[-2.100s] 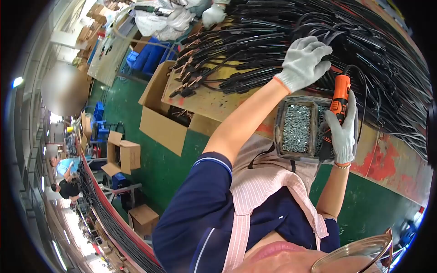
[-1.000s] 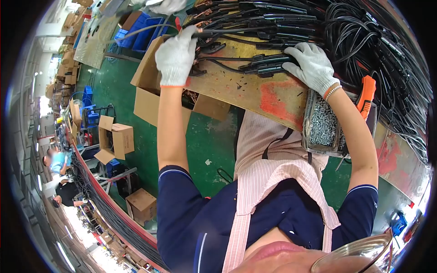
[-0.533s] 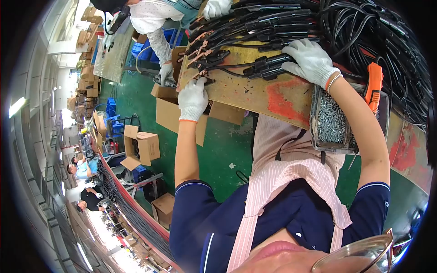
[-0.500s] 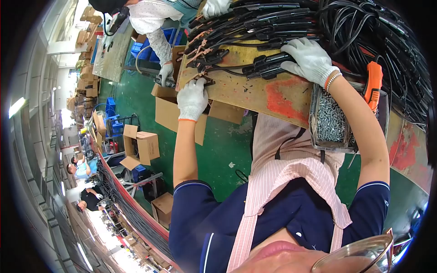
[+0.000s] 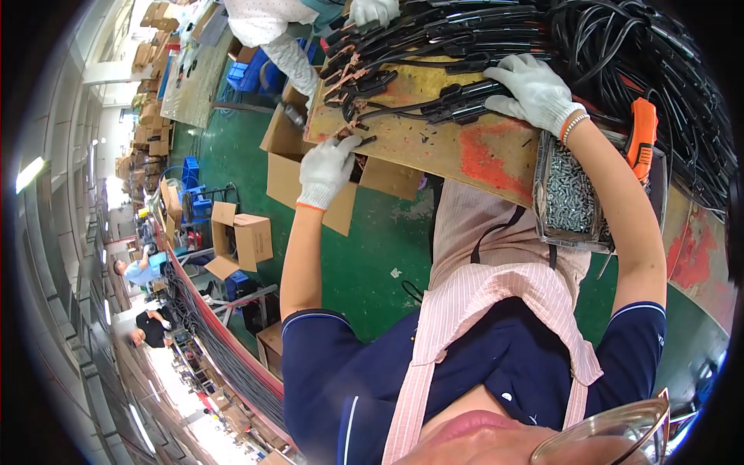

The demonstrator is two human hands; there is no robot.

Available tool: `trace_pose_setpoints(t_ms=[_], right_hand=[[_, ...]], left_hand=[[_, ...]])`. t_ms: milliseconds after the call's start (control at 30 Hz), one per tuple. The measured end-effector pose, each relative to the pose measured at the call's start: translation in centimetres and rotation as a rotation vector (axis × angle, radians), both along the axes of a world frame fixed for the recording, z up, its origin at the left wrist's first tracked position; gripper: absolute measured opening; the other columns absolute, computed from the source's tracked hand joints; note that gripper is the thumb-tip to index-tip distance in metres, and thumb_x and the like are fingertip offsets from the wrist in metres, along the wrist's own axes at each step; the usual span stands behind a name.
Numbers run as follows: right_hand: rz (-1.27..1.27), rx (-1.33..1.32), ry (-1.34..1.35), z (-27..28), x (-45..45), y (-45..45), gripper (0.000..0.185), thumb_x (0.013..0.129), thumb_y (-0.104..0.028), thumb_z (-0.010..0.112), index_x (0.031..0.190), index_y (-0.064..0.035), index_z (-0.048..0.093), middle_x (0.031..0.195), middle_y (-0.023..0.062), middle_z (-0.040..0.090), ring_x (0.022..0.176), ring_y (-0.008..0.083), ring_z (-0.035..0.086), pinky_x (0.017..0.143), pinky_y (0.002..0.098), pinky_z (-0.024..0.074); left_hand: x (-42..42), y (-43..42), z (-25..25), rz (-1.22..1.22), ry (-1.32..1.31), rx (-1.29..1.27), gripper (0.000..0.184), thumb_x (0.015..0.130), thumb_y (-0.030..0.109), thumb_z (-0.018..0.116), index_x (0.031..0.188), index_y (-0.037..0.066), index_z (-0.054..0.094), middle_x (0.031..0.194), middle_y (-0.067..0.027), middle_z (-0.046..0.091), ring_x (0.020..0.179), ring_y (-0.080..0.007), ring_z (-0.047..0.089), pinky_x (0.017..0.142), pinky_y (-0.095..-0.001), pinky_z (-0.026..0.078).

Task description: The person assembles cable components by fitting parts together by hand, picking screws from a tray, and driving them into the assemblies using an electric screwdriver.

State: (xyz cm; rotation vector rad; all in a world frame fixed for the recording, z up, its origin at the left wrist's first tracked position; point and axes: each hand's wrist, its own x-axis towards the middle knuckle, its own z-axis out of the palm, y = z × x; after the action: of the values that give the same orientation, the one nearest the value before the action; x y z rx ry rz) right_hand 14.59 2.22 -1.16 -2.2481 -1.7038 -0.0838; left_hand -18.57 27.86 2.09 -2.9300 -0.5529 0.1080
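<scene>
The left grip (image 5: 325, 172), a white-gloved hand, has curled fingers (image 5: 343, 145), its bare forearm (image 5: 302, 260) outstretched. The right grip (image 5: 518, 87), likewise white-gloved, is back-up, thumb (image 5: 504, 104) spread, wrist level.

No txt legible. R sleeve (image 5: 635, 329) of the navy shirt (image 5: 496, 349): small white ltrs nr the hem, seen at a slant & too tiny to make out. Open carton (image 5: 253, 240) w/ flaps out: faint marks on one side, poss. print, too blurred to tell. Orange tool (image 5: 643, 136): dark marks on the body, can't tell if ltrs or slots. Bkgd cartons (image 5: 157, 143), stacked far off: sides too small & blurry to read, so no brand, no. or sign.
</scene>
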Motion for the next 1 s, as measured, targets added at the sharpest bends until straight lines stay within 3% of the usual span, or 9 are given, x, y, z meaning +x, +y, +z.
trace_pose_setpoints(t_ms=[133, 267, 367, 467, 633, 733, 800, 867, 1000], right_hand=[[0.023, 0.031, 0.051, 0.2, 0.2, -0.2, 0.051, 0.087, -0.05, 0.066, 0.124, -0.0143, 0.066, 0.12, 0.0107, 0.062, 0.114, 0.0331, 0.056, 0.098, 0.0437, 0.0483], [0.064, 0.12, 0.062, -0.3, 0.6, -0.4, 0.044, 0.089, -0.047, 0.065, 0.119, -0.0156, 0.067, 0.117, 0.0107, 0.063, 0.112, 0.0343, 0.057, 0.095, 0.0442, 0.0488], [0.047, 0.122, 0.11, -0.3, 0.6, -0.4, 0.038, 0.09, -0.043, 0.065, 0.118, -0.0168, 0.068, 0.115, 0.0094, 0.065, 0.111, 0.0337, 0.058, 0.095, 0.0442, 0.0491], [0.025, 0.114, 0.132, 0.0, 0.5, -0.4, 0.037, 0.09, -0.041, 0.066, 0.118, -0.0173, 0.068, 0.118, 0.0088, 0.065, 0.113, 0.0334, 0.058, 0.096, 0.044, 0.0489], [0.011, -0.111, 0.073, 3.4, 0.1, 0.6, 0.041, 0.087, -0.043, 0.069, 0.119, -0.0178, 0.067, 0.117, 0.008, 0.066, 0.114, 0.0311, 0.059, 0.099, 0.0422, 0.0466], [0.216, 0.178, -0.017, 3.7, 0.0, 1.7, 0.042, 0.085, -0.047, 0.07, 0.115, -0.0169, 0.067, 0.114, 0.008, 0.067, 0.109, 0.0298, 0.061, 0.099, 0.0416, 0.0459], [0.292, 0.142, 0.061, 6.0, -2.5, 3.0, 0.043, 0.084, -0.047, 0.07, 0.115, -0.0173, 0.062, 0.097, 0.0076, 0.064, 0.093, 0.0287, 0.066, 0.083, 0.0419, 0.0519], [0.325, 0.109, -0.09, 8.5, -5.5, 4.0, 0.045, 0.083, -0.047, 0.07, 0.117, -0.0195, 0.059, 0.091, 0.0066, 0.062, 0.087, 0.0275, 0.067, 0.071, 0.0413, 0.0544], [0.431, 0.228, -0.211, 10.7, -7.4, 5.3, 0.046, 0.08, -0.052, 0.069, 0.112, -0.0206, 0.061, 0.081, 0.0032, 0.06, 0.075, 0.0254, 0.065, 0.063, 0.0385, 0.0523]], left_hand=[[1.3, -1.2, -0.7, 0.067, 0.088, 0.185, 0.026, 0.085, 0.018, 0.064, 0.111, 0.022, 0.065, 0.085, -0.0073, 0.069, 0.081, -0.0281, 0.07, 0.067, -0.0444, 0.055], [1.7, 0.3, 0.4, -0.078, 0.119, 0.241, 0.016, 0.083, 0.022, 0.067, 0.098, 0.021, 0.072, 0.079, -0.0073, 0.069, 0.079, -0.0284, 0.07, 0.066, -0.0439, 0.055], [1.8, 0.0, 3.6, 0.1, -0.083, 0.032, 0.019, 0.08, 0.023, 0.069, 0.098, 0.021, 0.074, 0.08, -0.0093, 0.068, 0.08, -0.0304, 0.069, 0.068, -0.0446, 0.054], [1.4, 0.4, 6.3, 0.078, -0.366, -0.132, 0.022, 0.079, 0.024, 0.071, 0.1, 0.019, 0.075, 0.078, -0.011, 0.067, 0.08, -0.0315, 0.067, 0.07, -0.0445, 0.053], [1.5, -2.8, 11.8, -0.032, -0.563, -0.072, 0.022, 0.075, 0.012, 0.074, 0.096, 0.019, 0.075, 0.076, -0.0088, 0.064, 0.073, -0.0306, 0.063, 0.066, -0.0429, 0.05], [1.5, -5.4, 14.3, -0.008, -0.465, 0.137, 0.023, 0.073, 0.017, 0.078, 0.096, 0.02, 0.075, 0.073, -0.0065, 0.062, 0.072, -0.0291, 0.063, 0.065, -0.0421, 0.05], [1.2, -5.5, 14.6, -0.147, -0.506, 0.292, 0.023, 0.072, 0.023, 0.08, 0.094, 0.017, 0.073, 0.076, -0.0053, 0.062, 0.075, -0.0286, 0.064, 0.067, -0.042, 0.051], [0.5, -5.3, 13.5, -0.137, -0.551, 0.143, 0.023, 0.073, 0.025, 0.08, 0.093, 0.015, 0.073, 0.078, -0.0073, 0.065, 0.077, -0.0301, 0.065, 0.068, -0.0427, 0.051], [-0.2, -6.4, 13.0, -0.12, -0.55, -0.047, 0.026, 0.076, 0.025, 0.078, 0.098, 0.012, 0.073, 0.071, -0.0107, 0.065, 0.07, -0.0316, 0.064, 0.067, -0.0426, 0.05]])
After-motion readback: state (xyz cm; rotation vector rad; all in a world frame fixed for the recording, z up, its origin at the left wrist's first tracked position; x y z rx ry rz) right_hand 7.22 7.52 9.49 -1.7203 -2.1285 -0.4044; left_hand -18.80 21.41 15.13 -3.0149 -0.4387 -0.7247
